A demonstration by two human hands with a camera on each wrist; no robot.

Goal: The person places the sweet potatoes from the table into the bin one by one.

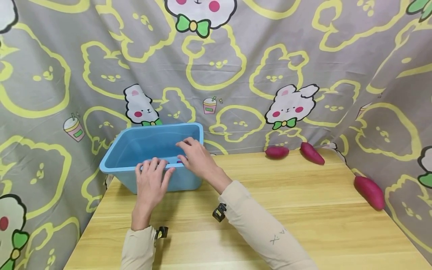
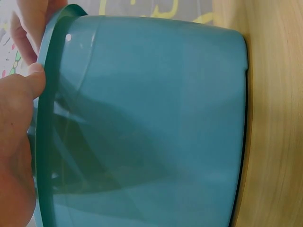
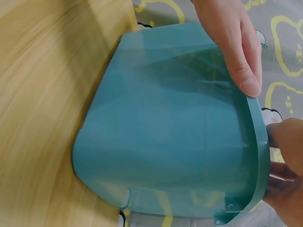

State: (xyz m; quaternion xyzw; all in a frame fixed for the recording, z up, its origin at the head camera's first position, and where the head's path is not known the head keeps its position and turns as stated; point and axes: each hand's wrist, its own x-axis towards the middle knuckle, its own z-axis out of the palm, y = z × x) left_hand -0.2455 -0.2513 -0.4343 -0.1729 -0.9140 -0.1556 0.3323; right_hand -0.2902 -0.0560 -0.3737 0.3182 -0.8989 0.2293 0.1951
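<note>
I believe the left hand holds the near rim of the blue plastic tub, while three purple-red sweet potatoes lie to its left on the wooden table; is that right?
Not quite: the three purple-red sweet potatoes lie to the right of the blue plastic tub on the wooden table, as the head view shows. The left hand does hold the near rim.

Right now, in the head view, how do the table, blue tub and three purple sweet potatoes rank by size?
1. Table
2. Blue tub
3. Rightmost sweet potato, perhaps by nearness
4. Leftmost sweet potato, middle sweet potato: too alike to rank
</note>
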